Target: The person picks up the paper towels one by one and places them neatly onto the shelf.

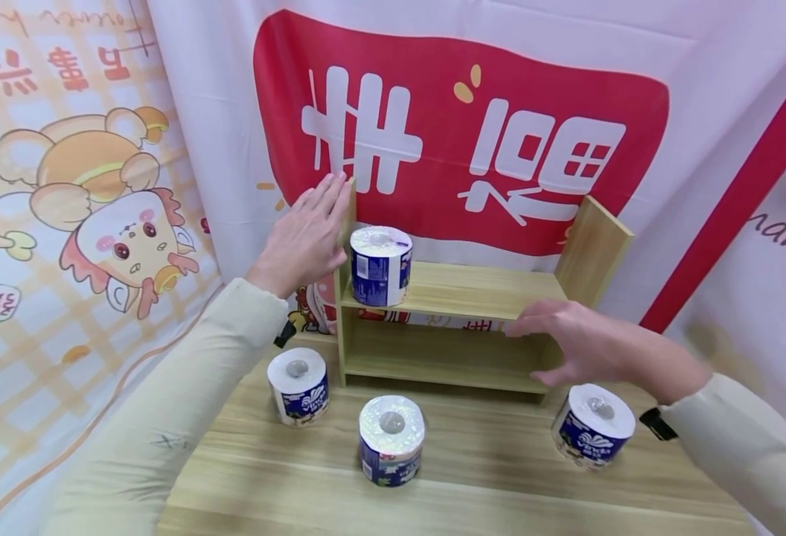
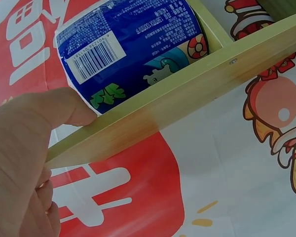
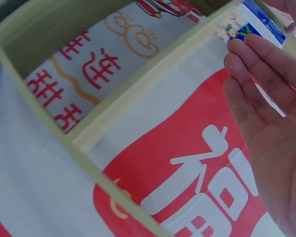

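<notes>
Shelf (image 1: 460, 290) w/ one roll (image 1: 380, 266) on its upper board, hard against the left side panel; lower board bare. Judging by that, approx. one of four stowed. Three rolls on the table in front of shelf: front-left roll (image 1: 298, 386), front-centre roll (image 1: 391, 438), front-right roll (image 1: 592, 425). Left hand (image 1: 308, 234) flat, fingers straight, against shelf's left panel, gripping nothing. Right hand (image 1: 590, 345) open, hovering by shelf's right end, empty. Wooden table (image 1: 500, 476) under shelf; printed cloth backdrop (image 1: 460, 134) behind it.
</notes>
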A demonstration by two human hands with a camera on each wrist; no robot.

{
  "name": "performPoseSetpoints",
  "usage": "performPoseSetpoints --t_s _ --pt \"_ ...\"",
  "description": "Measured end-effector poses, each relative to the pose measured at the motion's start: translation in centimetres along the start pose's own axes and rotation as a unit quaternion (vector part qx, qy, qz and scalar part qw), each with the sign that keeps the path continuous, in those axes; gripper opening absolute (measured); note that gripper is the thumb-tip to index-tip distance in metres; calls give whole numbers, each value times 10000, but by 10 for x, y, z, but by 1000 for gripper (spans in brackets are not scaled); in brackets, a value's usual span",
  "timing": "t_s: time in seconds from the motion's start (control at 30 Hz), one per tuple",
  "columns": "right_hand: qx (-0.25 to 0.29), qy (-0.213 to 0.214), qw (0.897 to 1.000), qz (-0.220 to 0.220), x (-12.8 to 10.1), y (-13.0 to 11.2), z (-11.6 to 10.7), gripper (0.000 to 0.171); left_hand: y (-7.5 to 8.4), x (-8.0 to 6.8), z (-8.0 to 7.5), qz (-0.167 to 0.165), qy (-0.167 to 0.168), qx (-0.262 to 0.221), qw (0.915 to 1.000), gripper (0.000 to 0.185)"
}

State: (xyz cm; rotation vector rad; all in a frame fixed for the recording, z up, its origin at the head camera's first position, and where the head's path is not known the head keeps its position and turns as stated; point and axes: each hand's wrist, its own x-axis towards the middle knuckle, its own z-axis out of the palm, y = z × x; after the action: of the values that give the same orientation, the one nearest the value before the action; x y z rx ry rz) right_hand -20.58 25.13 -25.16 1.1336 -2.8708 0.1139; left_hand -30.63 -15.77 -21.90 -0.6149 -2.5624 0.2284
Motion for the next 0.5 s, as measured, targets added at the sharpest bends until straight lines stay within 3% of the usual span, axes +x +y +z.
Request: performPoseSetpoints --t_s 0.5 --pt "102 -410 9983 398 -30 12 2 54 -1 0 -1 -25 -110 -268 9996 106"
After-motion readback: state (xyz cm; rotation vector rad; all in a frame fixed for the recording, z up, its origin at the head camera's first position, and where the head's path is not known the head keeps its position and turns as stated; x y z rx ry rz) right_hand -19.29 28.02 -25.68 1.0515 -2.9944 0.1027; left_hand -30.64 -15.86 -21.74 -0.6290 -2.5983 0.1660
